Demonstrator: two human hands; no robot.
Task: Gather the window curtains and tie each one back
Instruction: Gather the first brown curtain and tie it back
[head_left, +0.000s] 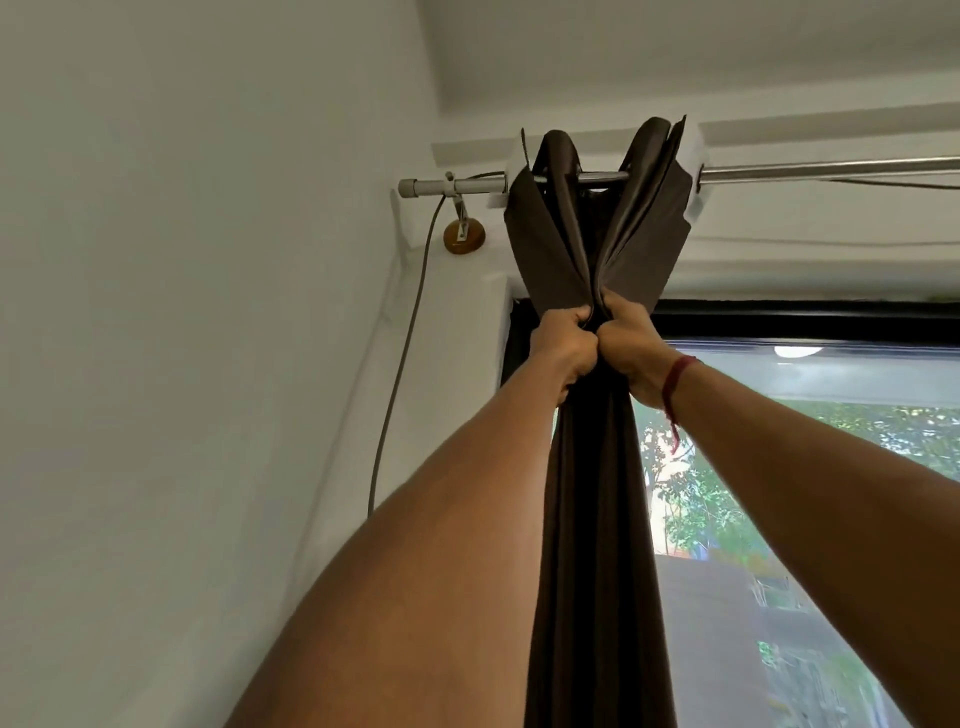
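A dark brown curtain (597, 519) hangs bunched from a metal rod (831, 169) at the left end of the window. Both my arms reach up to it. My left hand (563, 345) grips the gathered folds just below the rod, fingers curled round the fabric. My right hand (631, 348) grips the same bunch right beside it, knuckles touching the left hand. Above my hands the fabric fans out into folds on the rod. A red thread band circles my right wrist. No tie-back is visible.
A white wall stands to the left with a grey cable (400, 364) running down from the rod end. A wooden rod bracket (464, 236) sits on the wall. The black-framed window (805, 467) to the right shows trees outside.
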